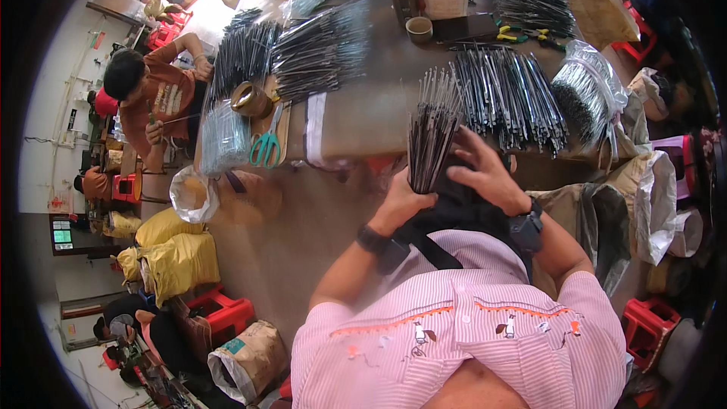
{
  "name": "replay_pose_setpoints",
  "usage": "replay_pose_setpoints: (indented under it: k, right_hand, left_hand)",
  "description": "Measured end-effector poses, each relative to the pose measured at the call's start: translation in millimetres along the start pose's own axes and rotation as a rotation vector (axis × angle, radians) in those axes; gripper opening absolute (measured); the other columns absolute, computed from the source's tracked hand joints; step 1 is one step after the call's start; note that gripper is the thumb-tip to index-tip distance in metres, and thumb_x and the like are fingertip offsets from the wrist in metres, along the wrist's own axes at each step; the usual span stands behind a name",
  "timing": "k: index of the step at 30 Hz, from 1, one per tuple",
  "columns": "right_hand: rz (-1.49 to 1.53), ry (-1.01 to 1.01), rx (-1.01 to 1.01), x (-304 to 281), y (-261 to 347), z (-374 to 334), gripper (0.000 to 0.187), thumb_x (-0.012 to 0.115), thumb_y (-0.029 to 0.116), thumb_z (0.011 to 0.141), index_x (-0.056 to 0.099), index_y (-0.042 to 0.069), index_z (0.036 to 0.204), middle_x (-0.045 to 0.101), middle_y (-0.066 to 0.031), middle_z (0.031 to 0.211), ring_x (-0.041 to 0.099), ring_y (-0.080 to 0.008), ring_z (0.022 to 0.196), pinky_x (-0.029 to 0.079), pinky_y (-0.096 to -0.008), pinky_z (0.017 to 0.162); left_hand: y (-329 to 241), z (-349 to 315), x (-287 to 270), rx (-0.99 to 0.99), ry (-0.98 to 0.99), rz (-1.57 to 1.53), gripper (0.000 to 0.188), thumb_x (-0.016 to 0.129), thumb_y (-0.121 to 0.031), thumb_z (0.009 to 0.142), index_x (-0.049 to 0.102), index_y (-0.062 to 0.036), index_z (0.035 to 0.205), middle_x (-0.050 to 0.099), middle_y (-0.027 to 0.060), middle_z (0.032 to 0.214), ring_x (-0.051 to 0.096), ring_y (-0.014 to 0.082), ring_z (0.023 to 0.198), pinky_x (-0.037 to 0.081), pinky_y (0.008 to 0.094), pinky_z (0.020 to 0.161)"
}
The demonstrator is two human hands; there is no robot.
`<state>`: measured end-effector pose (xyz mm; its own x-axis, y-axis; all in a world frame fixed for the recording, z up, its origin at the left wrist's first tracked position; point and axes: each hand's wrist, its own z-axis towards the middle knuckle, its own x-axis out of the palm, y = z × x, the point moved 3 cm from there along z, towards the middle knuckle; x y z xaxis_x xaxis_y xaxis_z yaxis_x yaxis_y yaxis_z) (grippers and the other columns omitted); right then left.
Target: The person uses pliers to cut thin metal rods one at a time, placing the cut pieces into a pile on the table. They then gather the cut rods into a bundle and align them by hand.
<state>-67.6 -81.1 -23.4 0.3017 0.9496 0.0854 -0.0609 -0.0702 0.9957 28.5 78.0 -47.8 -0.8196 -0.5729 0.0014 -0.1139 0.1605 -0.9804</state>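
My left hand (401,203) is wrapped round the lower end of a bundle of thin dark metal rods (433,136), held roughly upright at the table's near edge. The rods' upper ends fan out slightly and show pale tips. Just right of the bundle is my right hand (488,176), its fingers apart and curved toward the rods; whether a fingertip touches them I cannot tell. A neat row of similar rods (507,98) lies on the brown table (386,125) beyond my right hand. Each wrist wears a dark strap with a small box.
More rod piles (318,49) cover the table's left. Teal-handled scissors (266,144) lie near a tape roll (250,100). Yellow-handled pliers (519,33), a cup (419,29) and a plastic-wrapped bundle (591,91) are farther right. Another person (163,95) sits at the left end. Sacks (178,254) stand around.
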Motion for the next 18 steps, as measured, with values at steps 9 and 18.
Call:
replay_pose_setpoints:
  k: [9,18]
  right_hand:
    - [0.125,-0.253,-0.134,-40,39,-22,0.015,0.064,0.004,0.088,0.064,0.001,0.103,0.047,-0.0077,0.132,0.053,-0.0115,0.112,0.041,-0.0271,0.099]
    - [-0.158,-0.285,-0.186,-32,50,-37,0.016,0.068,0.007,0.087,0.067,0.002,0.102,0.05,-0.0114,0.134,0.049,-0.0181,0.121,0.041,-0.0312,0.098]
  left_hand:
    - [0,-47,-7,-0.195,0.098,-0.023,0.027,0.07,0.002,0.067,0.055,-0.0007,0.088,0.057,0.0013,0.071,0.055,0.0098,0.06,0.046,0.0258,0.054]
    - [-13,-63,8,-0.238,0.202,0.094,0.042,0.069,0.001,0.065,0.058,0.0016,0.105,0.057,-0.0014,0.086,0.05,0.0079,0.079,0.045,0.0234,0.071]
